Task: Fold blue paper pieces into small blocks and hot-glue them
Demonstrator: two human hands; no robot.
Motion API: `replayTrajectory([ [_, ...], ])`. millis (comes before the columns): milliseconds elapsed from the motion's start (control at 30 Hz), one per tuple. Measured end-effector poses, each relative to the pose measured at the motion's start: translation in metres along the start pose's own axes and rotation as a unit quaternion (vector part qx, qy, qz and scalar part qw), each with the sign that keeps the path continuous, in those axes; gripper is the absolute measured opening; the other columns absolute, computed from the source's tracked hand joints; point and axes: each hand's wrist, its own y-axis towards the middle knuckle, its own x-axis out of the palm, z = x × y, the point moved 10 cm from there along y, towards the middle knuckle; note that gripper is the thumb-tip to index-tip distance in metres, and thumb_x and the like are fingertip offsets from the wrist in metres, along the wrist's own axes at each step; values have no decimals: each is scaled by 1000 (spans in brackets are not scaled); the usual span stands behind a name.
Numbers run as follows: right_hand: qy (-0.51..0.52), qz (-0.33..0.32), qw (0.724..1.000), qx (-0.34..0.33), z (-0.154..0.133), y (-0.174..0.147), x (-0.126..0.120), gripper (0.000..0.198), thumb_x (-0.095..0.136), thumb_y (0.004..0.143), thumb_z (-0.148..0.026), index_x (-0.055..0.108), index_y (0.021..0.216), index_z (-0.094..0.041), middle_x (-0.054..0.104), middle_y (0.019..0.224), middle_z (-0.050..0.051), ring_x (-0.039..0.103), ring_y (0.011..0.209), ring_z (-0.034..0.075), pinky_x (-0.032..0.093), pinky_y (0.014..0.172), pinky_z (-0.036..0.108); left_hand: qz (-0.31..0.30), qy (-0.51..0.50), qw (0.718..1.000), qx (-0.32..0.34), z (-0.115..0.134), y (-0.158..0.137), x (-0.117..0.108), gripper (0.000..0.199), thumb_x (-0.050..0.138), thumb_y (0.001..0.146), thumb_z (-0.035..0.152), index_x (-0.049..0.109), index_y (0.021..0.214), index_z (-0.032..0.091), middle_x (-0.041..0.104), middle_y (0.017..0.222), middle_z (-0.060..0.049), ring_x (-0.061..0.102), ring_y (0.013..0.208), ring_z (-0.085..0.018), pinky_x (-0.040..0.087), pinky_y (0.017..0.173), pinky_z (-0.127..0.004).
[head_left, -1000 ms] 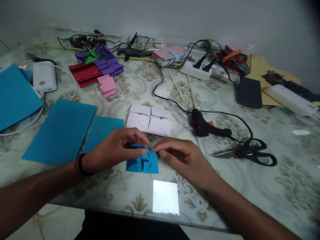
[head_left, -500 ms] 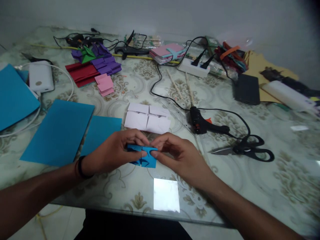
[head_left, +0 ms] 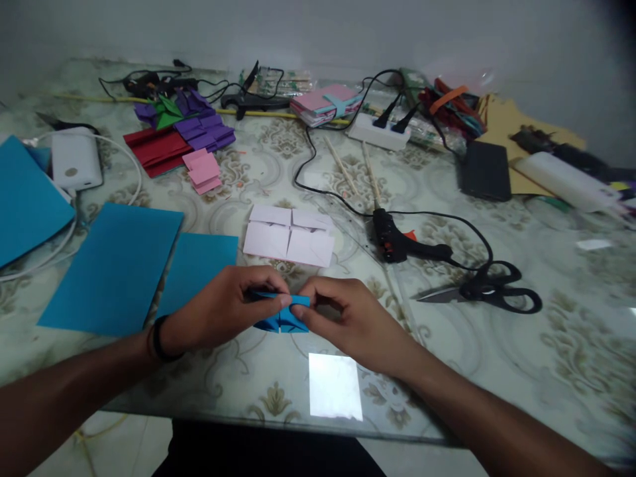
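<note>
A small folded blue paper (head_left: 297, 322) is held low over the table's front part, between both hands. My left hand (head_left: 236, 301) pinches its upper edge near the middle, thumb in front and fingers behind. On its right side, my right hand (head_left: 342, 315) grips the same paper between thumb and fingers. Part of the paper is hidden by the fingers. Just beyond the hands lies a folded white paper (head_left: 288, 235) with a cross of creases and slits. Left of it, partly behind my left wrist, is a flat blue paper piece (head_left: 199, 265).
A larger blue sheet (head_left: 114, 265) lies at left. To the right are a black glue gun (head_left: 397, 242) with its cord and black scissors (head_left: 479, 291), blades toward my right hand. Folded purple paper (head_left: 206, 131), a white power strip (head_left: 380, 132) and a black phone-like slab (head_left: 485, 171) stand farther back.
Both hands stay on the blue paper; my left thumb and fingers have closed nearer its upper edge, and the fold there has shifted. The whole view has tilted slightly.
</note>
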Motion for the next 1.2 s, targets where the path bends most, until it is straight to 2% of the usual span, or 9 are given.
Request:
replayTrajectory([
  [100,-2,0,1000,-15,-4,0,1,19,67,93,-25,64,76,-17,57,65,-4,48,59,9,37,54,21,3,25,1000,-3,2,-1,-2,18,66,94,29,73,85,15,71,77,1,61,73,-13,45,65,-22],
  [233,5,-9,1000,-28,-8,-1,1,22,64,96,-27,66,76,-16,57,66,-4,47,60,9,35,53,20,-7,7,1000,7,5,-3,-1,16,66,92,25,71,81,15,67,70,3,56,65,-10,41,60,-21],
  [467,23,-15,999,-23,-6,0,2,26,61,98,-30,67,76,-16,56,65,-3,45,59,9,35,53,22,-31,0,999,10,8,-3,3,15,61,92,17,66,78,14,63,71,4,52,66,-9,40,60,-21],
  [567,7,-8,999,-33,-8,0,-2,26,61,98,-30,70,78,-16,60,68,-1,48,61,10,37,55,23,-33,-2,999,7,5,-2,5,14,62,93,22,67,82,15,62,73,4,53,66,-10,41,60,-21],
  [667,7,14,999,-45,-10,0,-8,26,61,98,-30,70,78,-16,65,70,0,53,65,12,40,59,24,-41,43,998,-11,-1,-2,6,21,65,93,29,64,77,16,52,65,6,46,62,-9,34,54,-20],
  [800,39,13,999,-18,-3,2,-5,24,64,96,-31,67,77,-16,62,69,-1,52,65,12,41,59,24,-53,86,995,-22,-3,-3,6,35,66,92,32,53,64,16,40,57,7,35,56,-8,24,49,-22],
  [1000,51,-24,998,16,4,0,4,25,67,94,-31,62,73,-16,52,66,-3,43,62,10,34,55,23,-70,77,994,-24,-2,-4,9,36,62,94,31,47,65,17,37,58,8,32,57,-8,23,50,-21],
  [1200,82,-40,995,43,12,0,7,27,66,94,-36,61,76,-16,54,68,-2,45,62,11,36,55,24,-70,62,995,-16,-1,-2,8,37,57,96,35,47,65,17,35,60,7,32,57,-8,24,50,-22],
])
